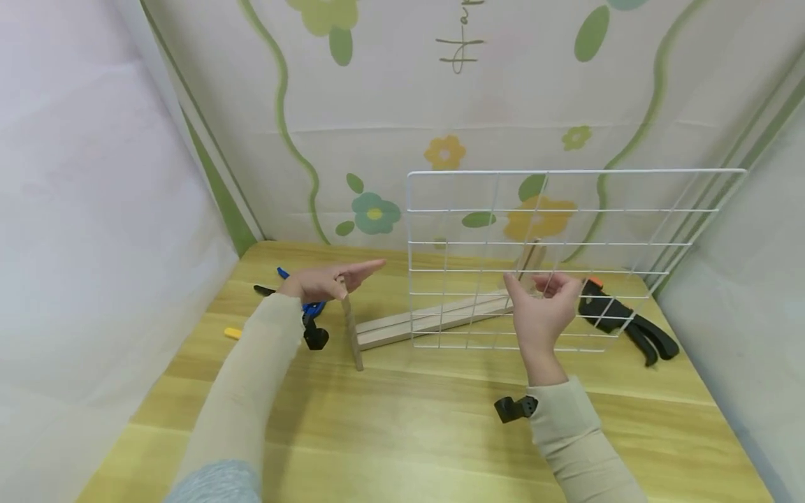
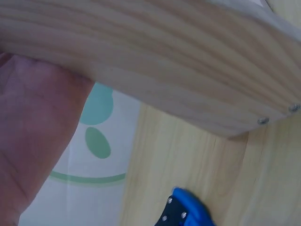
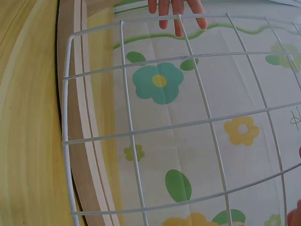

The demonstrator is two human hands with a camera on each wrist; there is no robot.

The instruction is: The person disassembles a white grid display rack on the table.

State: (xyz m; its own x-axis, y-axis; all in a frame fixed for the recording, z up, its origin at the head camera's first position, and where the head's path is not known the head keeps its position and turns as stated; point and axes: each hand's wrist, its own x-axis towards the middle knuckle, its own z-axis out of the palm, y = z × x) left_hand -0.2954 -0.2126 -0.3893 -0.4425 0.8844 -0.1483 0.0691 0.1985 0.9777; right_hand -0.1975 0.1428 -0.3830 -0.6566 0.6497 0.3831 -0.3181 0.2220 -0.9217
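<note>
In the head view my right hand (image 1: pixel 541 314) grips a white wire grid panel (image 1: pixel 410 241) by its wires near the middle, thumb toward me and fingers partly behind. The panel stands tilted over a wooden frame (image 1: pixel 434 318) made of two parallel rails with an upright board at each end. Against the top of the left end board (image 1: pixel 351 328) rests my left hand (image 1: pixel 327 279), its fingers stretched out to the right. Up close in the left wrist view, that board (image 2: pixel 178 66) shows two screw heads near its lower end.
Black-handled pliers or cutters with an orange tip (image 1: pixel 629 321) lie on the table at right. A blue and black tool (image 1: pixel 312 309) lies partly hidden behind my left wrist, near a yellow object (image 1: pixel 233 333). Printed cloth (image 1: pixel 390 98) hangs behind the wooden table (image 1: pixel 402 426).
</note>
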